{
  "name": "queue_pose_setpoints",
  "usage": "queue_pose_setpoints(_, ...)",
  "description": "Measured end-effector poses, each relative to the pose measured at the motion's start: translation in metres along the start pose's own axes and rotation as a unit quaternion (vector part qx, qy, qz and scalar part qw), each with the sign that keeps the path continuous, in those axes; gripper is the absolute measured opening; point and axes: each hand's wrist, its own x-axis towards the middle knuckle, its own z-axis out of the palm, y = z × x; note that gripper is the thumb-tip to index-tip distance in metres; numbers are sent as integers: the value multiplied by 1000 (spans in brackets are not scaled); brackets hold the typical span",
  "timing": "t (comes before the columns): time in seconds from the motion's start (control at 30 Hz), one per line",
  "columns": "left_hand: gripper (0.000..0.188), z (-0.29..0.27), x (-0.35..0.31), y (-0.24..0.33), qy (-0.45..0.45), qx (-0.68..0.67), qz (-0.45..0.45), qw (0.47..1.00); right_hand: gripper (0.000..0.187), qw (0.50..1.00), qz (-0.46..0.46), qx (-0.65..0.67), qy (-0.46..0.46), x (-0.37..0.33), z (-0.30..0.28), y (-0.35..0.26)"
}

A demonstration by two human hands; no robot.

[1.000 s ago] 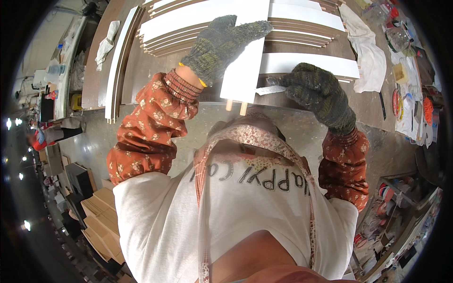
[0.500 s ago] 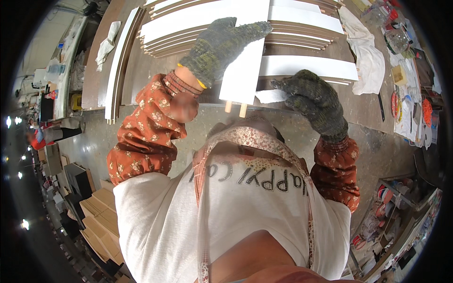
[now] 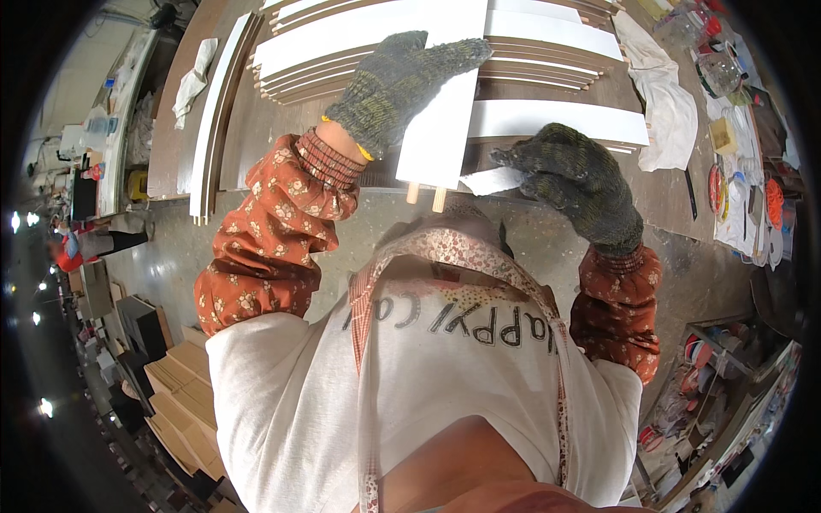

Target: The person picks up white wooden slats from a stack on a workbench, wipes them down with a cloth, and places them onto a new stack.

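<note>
My left hand [image 3: 389, 96], in a dark knitted glove, lies on a long white board [image 3: 440, 128] with its thumb stretched across and its fingers apart. Two wooden dowels [image 3: 439, 200] stick out of the board's near end, which hangs over the table edge. To the right, my gloved right hand [image 3: 575, 184] is closed on a thin, flat white piece [image 3: 493, 180]. The tip of that piece is close to the board's near right corner; whether they touch is unclear, and I cannot make out what kind of piece it is.
Stacked white boards with dowel ends [image 3: 547, 38] lie across the brown table [image 3: 248, 162]. Another white board [image 3: 560, 120] lies beyond my right hand. Narrow boards [image 3: 214, 120] stand at the left, a white cloth [image 3: 667, 111] at the right. Cardboard boxes [image 3: 184, 385] are on the floor.
My right hand and forearm have shifted slightly right and toward me, and the white piece has tilted a little. The board's near end has moved very slightly left; my left hand stays on it.
</note>
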Motion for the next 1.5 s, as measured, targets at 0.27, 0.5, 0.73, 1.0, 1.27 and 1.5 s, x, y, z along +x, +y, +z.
queue_pose_setpoints(0.27, 55, -1, 0, -2, 0, 8, 13, 1000, 24, 998, 3, -57, 34, 10, 2, -4)
queue_pose_setpoints(0.5, 47, 1, -1, -1, -15, 30, 3, 999, 29, 997, 73, -1, -10, 13, -9, -12)
queue_pose_setpoints(0.73, 47, -3, 1, 2, -36, 23, -10, 999, 28, 995, 46, -90, -17, 15, -7, -10)
queue_pose_setpoints(1.0, 49, 2, 2, 1, -14, 42, -17, 999, 27, 993, -23, -115, -8, 16, -5, -6)
queue_pose_setpoints(1.27, 58, -11, 8, 11, -84, -28, -72, 993, 20, 978, 152, 118, 77, 2, -1, -17)
queue_pose_setpoints(1.5, 53, 12, 4, 14, 91, -805, -286, 512, 22, 990, 71, 60, 101, 2, 5, -15)
